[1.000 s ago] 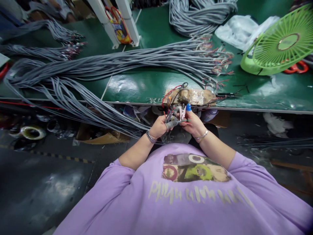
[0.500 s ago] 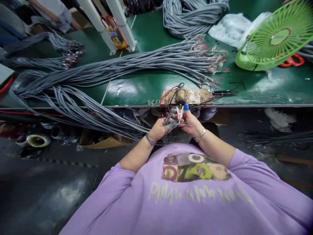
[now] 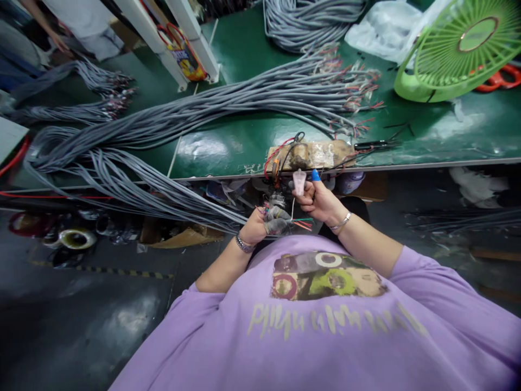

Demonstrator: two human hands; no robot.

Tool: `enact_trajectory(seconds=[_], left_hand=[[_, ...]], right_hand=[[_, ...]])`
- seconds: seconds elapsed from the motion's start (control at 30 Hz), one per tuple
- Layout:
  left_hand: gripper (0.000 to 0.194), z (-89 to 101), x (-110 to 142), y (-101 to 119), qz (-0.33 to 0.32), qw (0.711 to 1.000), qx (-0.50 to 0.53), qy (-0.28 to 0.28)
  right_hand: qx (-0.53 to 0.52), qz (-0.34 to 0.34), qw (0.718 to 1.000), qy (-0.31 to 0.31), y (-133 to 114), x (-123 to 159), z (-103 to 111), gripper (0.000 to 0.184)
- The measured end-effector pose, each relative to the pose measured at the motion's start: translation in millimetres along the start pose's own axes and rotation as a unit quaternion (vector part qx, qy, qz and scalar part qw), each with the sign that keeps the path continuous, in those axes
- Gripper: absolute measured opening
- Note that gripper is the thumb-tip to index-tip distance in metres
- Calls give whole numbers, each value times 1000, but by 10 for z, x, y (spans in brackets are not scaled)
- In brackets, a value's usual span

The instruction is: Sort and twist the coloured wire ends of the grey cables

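Note:
My left hand [image 3: 253, 228] is closed in a pinch around the end of a grey cable, its fingertips in grey coverings. Thin red and green wires [image 3: 302, 224] fan out to the right from that grip; a single white wire stands up beside them. Just above and to the right, my right hand [image 3: 322, 202] has its fingers curled round a small pale pink plastic piece [image 3: 299, 182], whose exact kind I cannot make out. A blue cover [image 3: 315, 175] sits on the right thumb. Both hands are in front of the bench edge, apart from each other.
A long bundle of grey cables [image 3: 195, 117] lies across the green bench [image 3: 240, 136] and hangs over its edge. A taped wooden block [image 3: 321, 155] with a black-handled tool [image 3: 376, 145] sits at the edge. A green fan [image 3: 459, 51] and red-handled scissors [image 3: 502, 79] are right.
My hands have moved apart: the right rose slightly with the pale pink piece, now turned broadside, while the left went down and left with the cable end. The view has shifted slightly.

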State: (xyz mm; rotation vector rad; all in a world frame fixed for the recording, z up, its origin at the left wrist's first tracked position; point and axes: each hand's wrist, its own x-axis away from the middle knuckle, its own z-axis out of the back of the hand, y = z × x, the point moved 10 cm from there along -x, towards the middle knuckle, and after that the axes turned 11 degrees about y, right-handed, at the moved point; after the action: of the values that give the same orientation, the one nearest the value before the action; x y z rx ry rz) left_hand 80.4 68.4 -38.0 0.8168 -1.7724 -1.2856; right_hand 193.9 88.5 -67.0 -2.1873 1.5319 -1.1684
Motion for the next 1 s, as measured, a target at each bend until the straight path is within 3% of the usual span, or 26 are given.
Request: enact_trajectory(seconds=[0.2,0.33,0.43,0.7,1.0], left_hand=[[46,65,-158,76,-28,999,-12,38],[46,51,-252,124,-42,998,-20,46],[47,35,-298,128,-47,998,-27,41],[47,-71,-382,163,-53,997,-53,11],[49,-97,-381,126,-48,997,-63,18]], right_hand=[[52,20,998,-12,-133,10,-121,54],[66,61,996,-8,-179,-21,-106,44],[55,81,995,6,-181,-27,-81,48],[-11,-3,1000,23,-5,-73,-142,56],[-43,7,999,25,20,-149,-107,56]])
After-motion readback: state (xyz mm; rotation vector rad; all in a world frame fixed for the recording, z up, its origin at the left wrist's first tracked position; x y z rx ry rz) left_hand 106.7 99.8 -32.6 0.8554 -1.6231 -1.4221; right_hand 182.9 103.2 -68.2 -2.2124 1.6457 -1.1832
